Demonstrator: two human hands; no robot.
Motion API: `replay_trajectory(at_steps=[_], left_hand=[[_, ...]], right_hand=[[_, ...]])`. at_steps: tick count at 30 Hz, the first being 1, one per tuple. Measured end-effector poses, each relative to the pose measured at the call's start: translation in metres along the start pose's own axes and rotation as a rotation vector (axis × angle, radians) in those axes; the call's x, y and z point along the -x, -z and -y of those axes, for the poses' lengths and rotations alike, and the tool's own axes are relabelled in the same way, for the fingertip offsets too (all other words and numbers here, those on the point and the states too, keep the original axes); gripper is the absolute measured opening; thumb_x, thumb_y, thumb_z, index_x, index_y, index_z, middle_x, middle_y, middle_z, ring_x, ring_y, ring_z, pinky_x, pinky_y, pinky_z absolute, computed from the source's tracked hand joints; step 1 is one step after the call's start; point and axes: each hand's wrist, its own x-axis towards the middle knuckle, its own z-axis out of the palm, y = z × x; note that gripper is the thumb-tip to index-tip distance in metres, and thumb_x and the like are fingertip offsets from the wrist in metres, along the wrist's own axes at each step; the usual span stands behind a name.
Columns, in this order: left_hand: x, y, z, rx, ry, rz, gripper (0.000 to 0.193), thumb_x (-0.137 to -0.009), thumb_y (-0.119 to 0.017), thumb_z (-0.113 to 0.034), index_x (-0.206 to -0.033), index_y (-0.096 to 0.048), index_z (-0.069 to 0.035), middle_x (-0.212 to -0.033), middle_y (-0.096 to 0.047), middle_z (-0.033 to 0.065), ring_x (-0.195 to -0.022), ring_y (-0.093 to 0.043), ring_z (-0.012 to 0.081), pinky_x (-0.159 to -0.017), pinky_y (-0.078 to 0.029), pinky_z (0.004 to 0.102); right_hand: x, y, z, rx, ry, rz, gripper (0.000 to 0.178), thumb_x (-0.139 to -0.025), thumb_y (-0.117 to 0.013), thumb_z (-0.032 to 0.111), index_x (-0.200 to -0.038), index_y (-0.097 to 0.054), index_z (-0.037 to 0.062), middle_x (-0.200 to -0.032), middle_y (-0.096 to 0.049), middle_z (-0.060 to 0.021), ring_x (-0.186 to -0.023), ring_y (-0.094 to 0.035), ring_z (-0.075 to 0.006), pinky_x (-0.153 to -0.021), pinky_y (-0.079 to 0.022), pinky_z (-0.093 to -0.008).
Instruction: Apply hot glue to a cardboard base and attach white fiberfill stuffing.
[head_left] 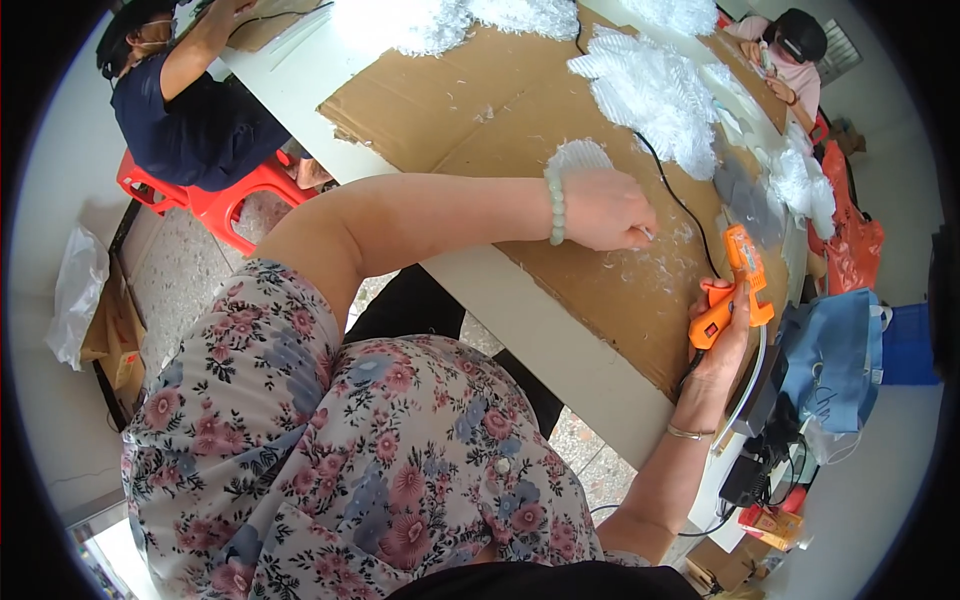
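My left hand (603,210) is closed over the cardboard, its fingertips pinched together. A clear-white ribbed, fan-shaped piece (580,156) sticks out from behind this hand next to the wrist, and a tiny white bit shows at the fingertips. The palm hides the rest of the piece. To the right, my right hand (722,318) is wrapped round an orange hot glue gun (712,322), its front end pointing away from me. A white glue stick (748,385) runs back from the gun alongside my forearm.
Brown cardboard (450,100) covers much of the white table (570,318). White ribbed pieces (655,95) are heaped farther back, crossed by a black cable (672,185). Blue bag (830,355) and black adapters (745,482) lie right. A person on a red stool (225,205) sits left, another person (795,60) far right.
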Motion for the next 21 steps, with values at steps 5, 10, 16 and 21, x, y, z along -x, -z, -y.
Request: replay_trajectory(at_steps=[5,10,16,21], left_hand=[[0.006,0.02,0.015,0.067,-0.097,-0.163,0.021,-0.085,-0.052,-0.023,-0.095,-0.066,-0.011,-0.08,-0.065,0.0102,-0.077,-0.061,0.0274,-0.07,-0.048,0.0388],[0.028,0.051,0.046,-0.172,0.145,-0.2,0.029,-0.08,-0.061,-0.023,-0.108,-0.061,-0.014,-0.078,-0.065,0.0096,-0.071,-0.062,0.0258,-0.065,-0.049,0.0353],[0.045,0.033,0.044,-0.298,0.11,-0.098,0.034,-0.076,-0.065,-0.023,-0.108,-0.059,-0.013,-0.071,-0.063,0.0077,-0.067,-0.06,0.0265,-0.062,-0.048,0.0357],[0.033,0.065,0.034,-0.328,0.102,-0.247,0.024,-0.075,-0.065,-0.017,-0.097,-0.062,-0.009,-0.076,-0.063,0.0084,-0.069,-0.06,0.026,-0.062,-0.048,0.0344]], right_hand=[[-0.002,0.003,-0.004,0.011,0.024,-0.018,0.031,-0.091,-0.05,0.032,-0.106,-0.052,0.0049,-0.081,-0.06,-0.0099,-0.066,-0.053,-0.0118,-0.055,-0.043,-0.0215],[-0.013,0.019,-0.007,0.013,0.04,0.046,0.031,-0.09,-0.051,0.032,-0.096,-0.054,0.0013,-0.083,-0.061,-0.0122,-0.063,-0.052,-0.0123,-0.054,-0.042,-0.0217],[-0.012,0.02,-0.013,-0.027,0.038,0.046,0.026,-0.09,-0.051,0.027,-0.099,-0.056,0.0029,-0.079,-0.062,-0.01,-0.065,-0.055,-0.0123,-0.056,-0.045,-0.024],[-0.001,0.016,-0.012,-0.077,0.15,0.018,0.029,-0.089,-0.053,0.031,-0.093,-0.055,0.0021,-0.082,-0.062,-0.0124,-0.06,-0.051,-0.0128,-0.054,-0.042,-0.0231]])
